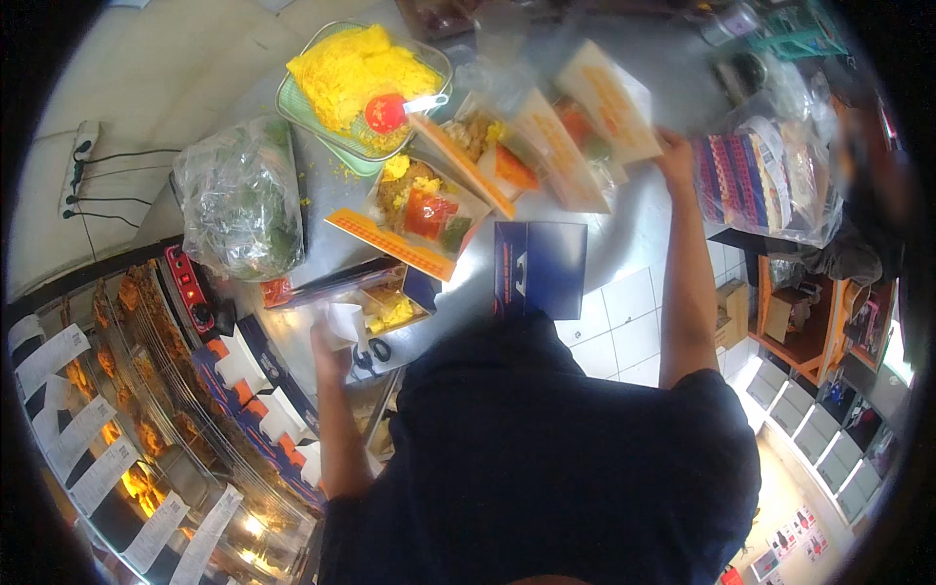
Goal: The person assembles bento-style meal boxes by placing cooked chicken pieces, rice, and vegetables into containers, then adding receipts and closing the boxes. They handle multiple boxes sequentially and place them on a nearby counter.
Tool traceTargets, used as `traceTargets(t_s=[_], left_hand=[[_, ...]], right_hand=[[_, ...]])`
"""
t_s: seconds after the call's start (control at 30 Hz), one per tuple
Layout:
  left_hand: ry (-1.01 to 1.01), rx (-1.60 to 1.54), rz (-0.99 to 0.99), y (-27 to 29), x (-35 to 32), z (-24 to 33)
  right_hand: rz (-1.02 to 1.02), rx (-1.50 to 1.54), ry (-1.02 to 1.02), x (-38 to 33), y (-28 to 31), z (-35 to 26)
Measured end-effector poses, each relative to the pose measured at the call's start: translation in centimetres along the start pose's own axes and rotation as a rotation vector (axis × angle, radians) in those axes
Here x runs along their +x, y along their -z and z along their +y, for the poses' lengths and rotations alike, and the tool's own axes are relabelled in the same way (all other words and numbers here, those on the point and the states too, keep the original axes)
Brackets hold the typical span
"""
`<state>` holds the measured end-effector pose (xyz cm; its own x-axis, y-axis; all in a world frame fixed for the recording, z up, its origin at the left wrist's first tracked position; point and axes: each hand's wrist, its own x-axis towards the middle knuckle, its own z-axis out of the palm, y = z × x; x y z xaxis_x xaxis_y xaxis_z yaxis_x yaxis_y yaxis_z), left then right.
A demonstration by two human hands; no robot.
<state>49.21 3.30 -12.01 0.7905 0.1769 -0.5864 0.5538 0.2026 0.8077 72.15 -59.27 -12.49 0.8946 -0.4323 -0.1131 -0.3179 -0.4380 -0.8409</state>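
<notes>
At the right end of a row of open paper food boxes, my right hand [675, 161] has its fingers closed on the edge of a raised white-and-orange box lid [609, 102]. Rice, yellow shreds, an orange sachet [429, 212] and something green fill the nearest box [390, 200]. Down at the left, my left hand [331, 353] is closed on a folded white paper piece [344, 325], its fingertips partly hidden. Beside that hand lie dark-handled scissors [376, 353] and an open box with yellow food [393, 310].
A basket [444, 73] heaped with yellow food holds a red scoop [386, 112]. A plastic bag of greens [242, 200] stands left, near a red power strip [188, 286]. A dark blue box [541, 268] sits at the table's near edge. Wrapped packaging [770, 180] is at right; a lit food display [146, 429] stands lower left.
</notes>
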Motion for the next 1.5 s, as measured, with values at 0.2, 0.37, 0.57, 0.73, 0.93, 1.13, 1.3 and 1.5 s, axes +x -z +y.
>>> traceTargets(t_s=[0.2, 0.37, 0.57, 0.73, 0.93, 1.13, 1.3, 1.5], left_hand=[[0.214, -0.396, 0.061, -3.9, 0.3, 0.0], [0.146, -0.249, 0.12, -8.0, -1.3, 0.2], [0.159, -0.265, 0.048, -6.5, -0.9, -1.4], [0.193, -0.19, 0.036, -8.1, -1.0, 0.9], [0.259, 0.329, 0.184, -10.6, -2.4, 5.2], [-0.017, 0.304, 0.214, -7.5, -1.8, 0.0], [-0.055, 0.412, 0.158, -10.3, -3.6, 3.3], [0.089, -0.48, 0.191, -12.0, -0.5, 2.1]], right_hand=[[0.199, -0.154, 0.137, 1.1, 3.2, 7.1], [0.771, -0.382, 0.495, -9.4, -1.6, -6.5], [-0.308, 0.024, 0.667, -16.8, -11.0, -19.5], [-0.651, -0.711, 0.488, -13.3, -18.1, -19.2], [-0.545, -0.871, 0.438, -12.5, -18.3, -17.1], [-0.494, -0.857, 0.346, -13.4, -17.1, -16.0], [-0.324, -0.525, 0.46, -14.6, -16.2, -13.9], [0.348, 0.067, 0.462, -17.7, -8.3, -14.4]])
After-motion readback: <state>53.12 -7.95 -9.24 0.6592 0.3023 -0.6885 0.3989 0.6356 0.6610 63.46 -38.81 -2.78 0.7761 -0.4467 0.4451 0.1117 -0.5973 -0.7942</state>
